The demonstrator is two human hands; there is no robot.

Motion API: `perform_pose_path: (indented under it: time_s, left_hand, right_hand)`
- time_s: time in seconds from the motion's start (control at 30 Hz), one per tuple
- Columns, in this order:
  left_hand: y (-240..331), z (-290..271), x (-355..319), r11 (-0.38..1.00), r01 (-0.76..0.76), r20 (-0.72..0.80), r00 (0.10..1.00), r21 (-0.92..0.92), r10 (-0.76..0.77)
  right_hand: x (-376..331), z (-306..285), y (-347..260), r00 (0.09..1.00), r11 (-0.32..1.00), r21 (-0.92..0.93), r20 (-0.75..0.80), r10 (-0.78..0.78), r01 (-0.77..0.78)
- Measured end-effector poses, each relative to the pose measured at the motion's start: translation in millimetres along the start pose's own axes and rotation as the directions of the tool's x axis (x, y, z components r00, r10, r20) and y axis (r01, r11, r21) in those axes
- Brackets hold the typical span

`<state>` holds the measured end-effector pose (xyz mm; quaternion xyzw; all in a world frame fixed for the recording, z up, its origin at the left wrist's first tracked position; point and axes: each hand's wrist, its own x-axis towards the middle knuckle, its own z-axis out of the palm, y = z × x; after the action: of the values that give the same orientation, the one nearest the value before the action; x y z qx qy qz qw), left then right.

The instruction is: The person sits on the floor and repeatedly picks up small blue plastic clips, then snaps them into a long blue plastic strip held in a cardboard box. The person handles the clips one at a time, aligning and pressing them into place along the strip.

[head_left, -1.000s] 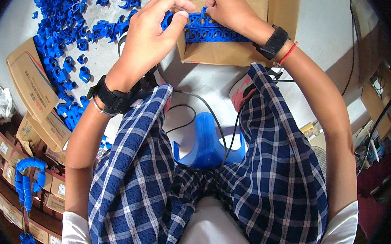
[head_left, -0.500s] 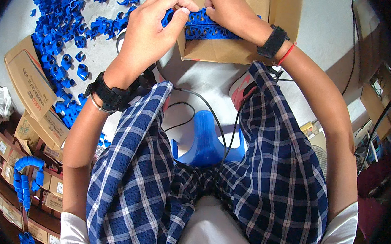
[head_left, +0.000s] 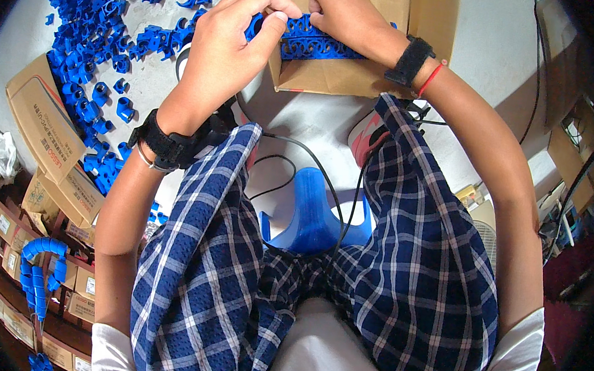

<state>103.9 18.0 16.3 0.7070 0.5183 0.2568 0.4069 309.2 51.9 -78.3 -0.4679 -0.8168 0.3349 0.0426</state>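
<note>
Both hands work at the far edge of the scene, over an open cardboard box [head_left: 333,84] that stands on the pale floor [head_left: 316,124] just beyond the person's knees. A blue plastic strip [head_left: 319,42] of linked clips lies across the box's mouth, its long axis running left to right, slightly lower at the right end. The left hand [head_left: 227,47] curls over the strip's left end, thumb and fingertips pinched on it at the box's left rim. The right hand [head_left: 345,15] presses down on the strip from the far side, fingers bent and closed on its top edge, so the strip sits between the two hands and directly under them. Both are equally close; the left covers the free end, the right the middle.

To the left, a heap of loose blue clips [head_left: 106,45] spreads over the floor, well apart from the box. Folded cardboard cartons [head_left: 44,124] lie at the left edge. A blue stool [head_left: 312,218] shows between the checked trouser legs.
</note>
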Motion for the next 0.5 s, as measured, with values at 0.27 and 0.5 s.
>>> perform_pose_path:
  time_s: [0.27, 0.5]
  left_hand:
    - [-2.0, 0.5, 0.3, 1.0, -0.022, -0.003, 1.0, 0.005, 0.022]
    - [-1.1, 0.6, 0.9, 1.0, -0.02, -0.005, 1.0, 0.004, 0.02]
  right_hand:
    - [2.9, 3.7, 2.3, 0.999, 1.0, 0.017, 0.034, -0.002, 0.002]
    - [1.7, 4.7, 3.2, 0.999, 0.997, 0.067, 0.028, -0.045, 0.043]
